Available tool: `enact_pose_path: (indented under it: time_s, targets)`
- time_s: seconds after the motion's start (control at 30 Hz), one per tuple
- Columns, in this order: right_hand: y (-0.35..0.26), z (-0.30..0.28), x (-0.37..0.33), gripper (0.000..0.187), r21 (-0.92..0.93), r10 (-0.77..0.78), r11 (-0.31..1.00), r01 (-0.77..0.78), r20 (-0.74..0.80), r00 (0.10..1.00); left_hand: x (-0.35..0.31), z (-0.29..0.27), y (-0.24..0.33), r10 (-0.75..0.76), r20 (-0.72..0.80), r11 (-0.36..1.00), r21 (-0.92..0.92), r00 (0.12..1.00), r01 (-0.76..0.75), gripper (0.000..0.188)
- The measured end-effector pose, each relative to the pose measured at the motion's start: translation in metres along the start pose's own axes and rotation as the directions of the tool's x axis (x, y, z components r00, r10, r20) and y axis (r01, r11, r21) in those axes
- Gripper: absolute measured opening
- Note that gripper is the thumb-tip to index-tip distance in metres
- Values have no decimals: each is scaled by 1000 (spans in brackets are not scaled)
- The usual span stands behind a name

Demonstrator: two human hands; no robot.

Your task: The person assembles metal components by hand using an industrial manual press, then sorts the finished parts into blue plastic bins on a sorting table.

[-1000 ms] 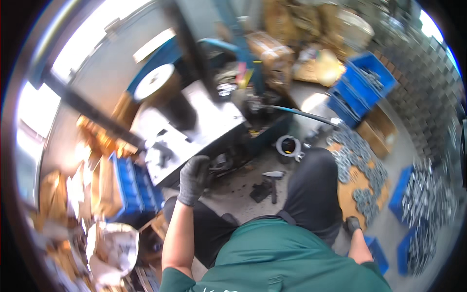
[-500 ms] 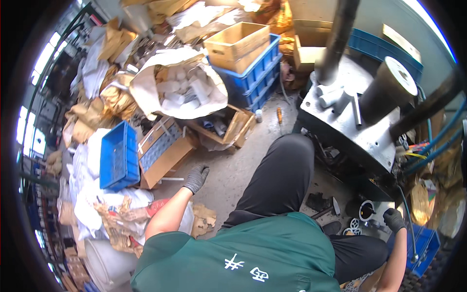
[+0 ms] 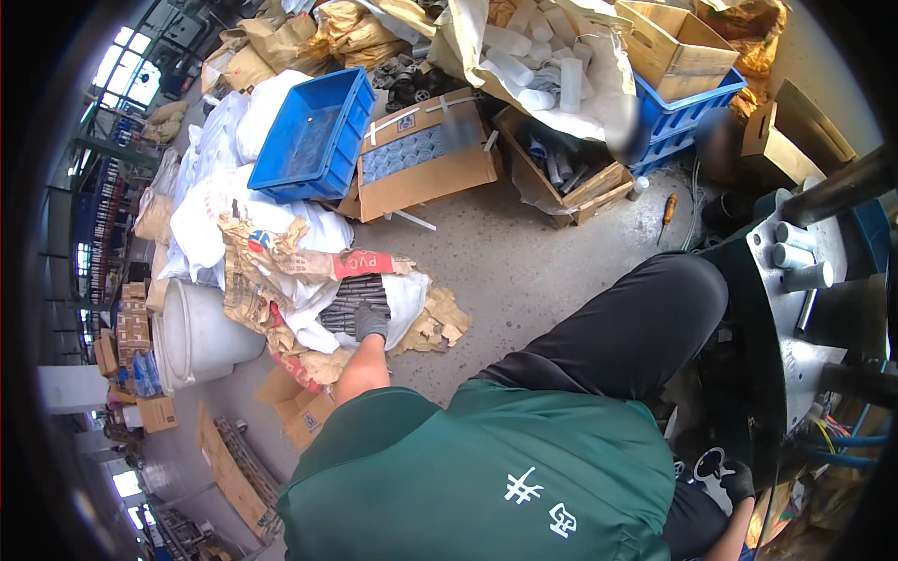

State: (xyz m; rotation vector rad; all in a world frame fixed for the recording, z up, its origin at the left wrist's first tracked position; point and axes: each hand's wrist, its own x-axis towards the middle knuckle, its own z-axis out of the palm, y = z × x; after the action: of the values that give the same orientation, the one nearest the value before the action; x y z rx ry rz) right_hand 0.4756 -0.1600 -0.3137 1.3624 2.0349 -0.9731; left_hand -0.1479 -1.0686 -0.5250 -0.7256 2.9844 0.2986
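Note:
My left hand (image 3: 371, 321), in a grey glove, reaches into an open sack and lies against a pile of dark grey short rods or tubes (image 3: 354, 297). Its fingertips blend into the pile, so their grip cannot be made out. White lining and torn brown paper (image 3: 245, 280) surround the rods. At the lower right my right hand (image 3: 737, 481), in a dark glove, is curled beside my knee. Close by it is a pale ring-shaped part (image 3: 709, 464); whether the fingers hold anything is hidden.
A blue crate (image 3: 313, 136) and a cardboard box (image 3: 426, 154) lie beyond the sack. Farther right are a wooden box of parts (image 3: 561, 178), a sack of white cylinders (image 3: 533, 70) and an orange-handled screwdriver (image 3: 670, 208). A metal machine (image 3: 781, 309) stands at right.
The view has swung left, bringing the sack of rods into fuller sight. My left hand has gone from above the floor into that sack. My right hand stays curled near the ring-shaped part.

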Motion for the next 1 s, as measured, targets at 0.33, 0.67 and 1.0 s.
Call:
enact_pose_path:
  time_s: [0.33, 0.67, 1.0]
  targets:
    - [34, -9, -8, 59, 391, 396, 805, -445, 205, 895, 11, -35, 52, 181, 177, 953, 212, 967, -217, 56]
    - [28, -4, -26, 46, 427, 317, 836, -344, 136, 939, 62, -10, 70, 263, 335, 903, 244, 905, -353, 47]
    - [-1, 4, -48, 36, 434, 313, 834, -341, 137, 940, 60, -6, 112, 421, 299, 677, 525, 857, -516, 41]
